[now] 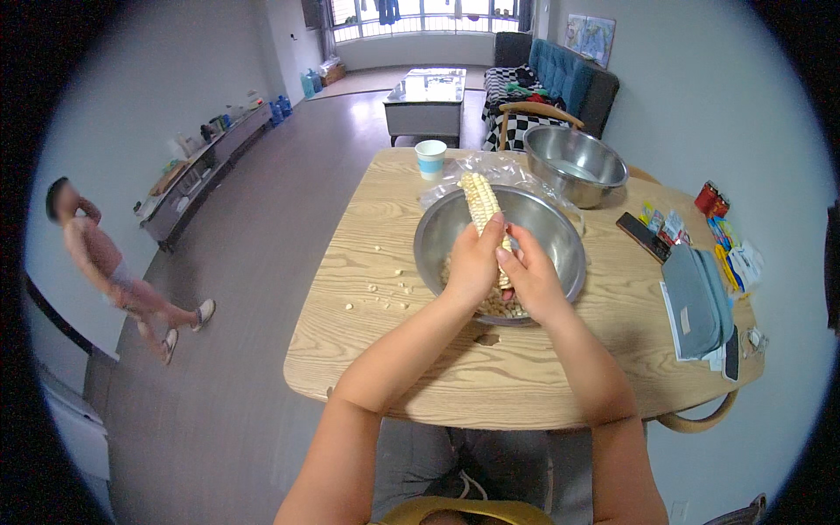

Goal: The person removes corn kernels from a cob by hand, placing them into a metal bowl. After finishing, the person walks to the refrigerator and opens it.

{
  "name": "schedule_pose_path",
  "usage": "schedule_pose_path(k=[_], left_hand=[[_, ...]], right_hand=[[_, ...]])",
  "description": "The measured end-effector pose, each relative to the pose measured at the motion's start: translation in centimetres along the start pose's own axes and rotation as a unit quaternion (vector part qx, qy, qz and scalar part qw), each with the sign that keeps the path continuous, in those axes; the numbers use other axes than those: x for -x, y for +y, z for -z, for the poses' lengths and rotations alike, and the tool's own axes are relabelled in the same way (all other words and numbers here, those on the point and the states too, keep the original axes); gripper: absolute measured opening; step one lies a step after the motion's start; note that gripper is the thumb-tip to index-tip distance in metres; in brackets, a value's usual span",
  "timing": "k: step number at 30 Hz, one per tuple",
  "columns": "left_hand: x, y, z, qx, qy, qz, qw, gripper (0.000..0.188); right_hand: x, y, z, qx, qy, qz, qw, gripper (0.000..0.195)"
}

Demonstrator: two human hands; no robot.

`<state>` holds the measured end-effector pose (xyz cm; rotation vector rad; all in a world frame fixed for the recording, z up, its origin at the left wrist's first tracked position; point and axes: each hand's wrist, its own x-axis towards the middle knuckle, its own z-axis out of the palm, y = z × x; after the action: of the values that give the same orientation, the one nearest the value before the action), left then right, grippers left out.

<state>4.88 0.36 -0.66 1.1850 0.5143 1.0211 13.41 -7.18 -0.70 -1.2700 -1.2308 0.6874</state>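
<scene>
A pale ear of corn (481,199) is held tilted over a stainless steel bowl (433,226), its upper end pointing away from me. My left hand (474,259) grips the cob around its middle, the thumb lying along the rows. Around the lower part of the same cob is my right hand (530,269), its thumb pressed against the kernels. Loose corn kernels (502,307) lie in the bottom of the bowl, partly hidden by my hands. Several stray kernels (399,272) are scattered on the wooden table (348,348) left of the bowl.
Behind the bowl are a paper cup (431,161), a clear plastic bag (492,167) and a second steel bowl (577,167). A dark phone (643,237), snack packets (672,226) and a blue-grey case (697,302) occupy the right side. A person (111,262) stands on the floor at left.
</scene>
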Motion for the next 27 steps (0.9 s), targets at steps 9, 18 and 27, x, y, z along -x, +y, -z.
schedule_pose_path(k=[9, 18, 27], left_hand=[[0.0, 0.3, 0.2, -0.027, -0.016, -0.025, 0.999, 0.030], [0.6, 1.0, 0.0, 0.014, -0.026, 0.002, 1.000, 0.029], [0.7, 1.4, 0.2, -0.013, -0.041, 0.040, 0.998, 0.030]], right_hand=[[0.4, -0.4, -0.1, 0.030, 0.005, -0.010, 0.999, 0.037], [0.8, -0.8, -0.4, 0.057, 0.021, -0.005, 0.998, 0.037], [0.9, -1.3, -0.3, 0.053, -0.002, 0.001, 0.999, 0.037]])
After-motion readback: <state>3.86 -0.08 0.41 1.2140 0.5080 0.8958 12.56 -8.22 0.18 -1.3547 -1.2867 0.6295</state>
